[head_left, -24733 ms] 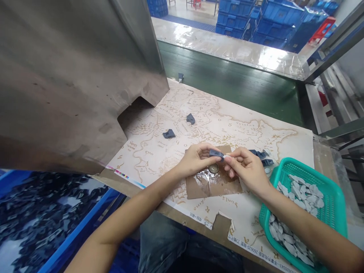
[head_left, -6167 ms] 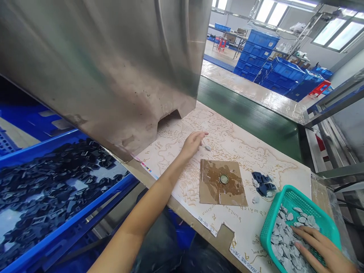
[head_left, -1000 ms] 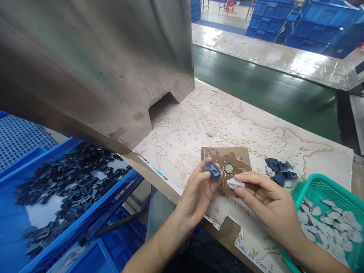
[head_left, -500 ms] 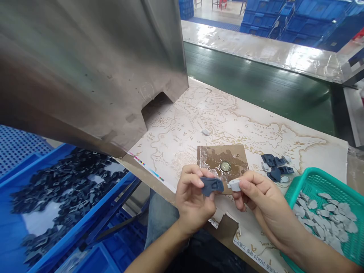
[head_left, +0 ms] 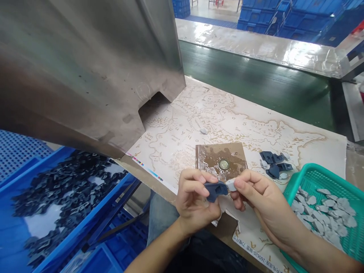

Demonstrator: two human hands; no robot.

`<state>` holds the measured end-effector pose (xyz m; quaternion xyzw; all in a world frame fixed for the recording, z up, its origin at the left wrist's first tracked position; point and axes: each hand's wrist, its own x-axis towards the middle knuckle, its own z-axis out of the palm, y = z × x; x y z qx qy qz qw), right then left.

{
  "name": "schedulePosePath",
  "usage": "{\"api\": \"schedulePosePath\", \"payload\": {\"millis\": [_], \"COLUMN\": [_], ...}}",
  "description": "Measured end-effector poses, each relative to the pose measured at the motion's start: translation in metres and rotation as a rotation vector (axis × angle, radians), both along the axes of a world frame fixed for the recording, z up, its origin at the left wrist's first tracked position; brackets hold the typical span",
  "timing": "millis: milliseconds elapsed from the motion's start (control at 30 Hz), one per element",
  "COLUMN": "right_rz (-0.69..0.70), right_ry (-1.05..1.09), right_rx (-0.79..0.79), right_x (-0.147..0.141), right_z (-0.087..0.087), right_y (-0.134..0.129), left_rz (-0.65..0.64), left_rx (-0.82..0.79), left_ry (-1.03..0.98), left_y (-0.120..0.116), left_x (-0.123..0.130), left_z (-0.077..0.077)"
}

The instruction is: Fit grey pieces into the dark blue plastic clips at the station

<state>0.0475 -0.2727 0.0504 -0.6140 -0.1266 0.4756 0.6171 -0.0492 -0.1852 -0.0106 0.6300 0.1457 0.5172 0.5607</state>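
Observation:
My left hand (head_left: 196, 197) holds a dark blue plastic part (head_left: 216, 190) between thumb and fingers. A small light grey piece (head_left: 231, 185) is pinched in my right hand (head_left: 253, 193), its end touching the right end of the blue part. Both hands are just in front of a brown board (head_left: 209, 155) with a round metallic disc (head_left: 224, 164) on it. Right of the board lie several dark blue parts (head_left: 273, 170) and grey pieces (head_left: 283, 176). A green basket (head_left: 313, 169) of grey pieces stands by my right forearm.
A blue crate (head_left: 61, 254) with many dark parts stands at lower left. A large metal panel (head_left: 93, 76) rises at the left over the map-printed sheet (head_left: 182, 125). Behind lies a green conveyor belt (head_left: 250, 79); blue crates (head_left: 301, 19) are stacked beyond.
The gap between the two pieces has closed; the grey piece now meets the blue part's end. The blue part has moved slightly right and tilted. The camera view has shifted slightly.

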Motion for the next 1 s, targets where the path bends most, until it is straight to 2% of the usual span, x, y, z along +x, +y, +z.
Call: {"api": "schedulePosePath", "payload": {"millis": [133,300,567,667,800,900,1000], "right_rz": [-0.001,0.049,0.104,0.125,0.164,0.213,0.395], "right_ry": [0.012,0.043,0.119,0.038,-0.121,0.015,0.251], "right_rx": [0.016,0.032,0.052,0.045,0.080,0.177,0.372], "right_x": [-0.001,-0.002,0.000,0.002,0.006,0.007,0.006], "right_z": [0.000,0.001,-0.005,-0.008,-0.013,-0.014,-0.015], "right_y": [-0.001,-0.002,-0.002,0.000,0.003,0.002,-0.002], "left_rz": [0.008,-0.006,-0.058,-0.102,-0.210,-0.230,-0.197], "left_rx": [0.139,0.312,0.270,0.086,-0.457,-0.789,-0.944], "left_ry": [0.013,-0.103,-0.122,-0.134,-0.116,-0.084,-0.073], "left_y": [0.005,0.011,0.010,0.010,0.013,0.017,0.021], "left_x": [-0.001,0.004,0.000,0.006,0.015,0.013,0.008], "left_z": [-0.005,-0.008,-0.015,-0.016,-0.011,-0.004,0.000]}}
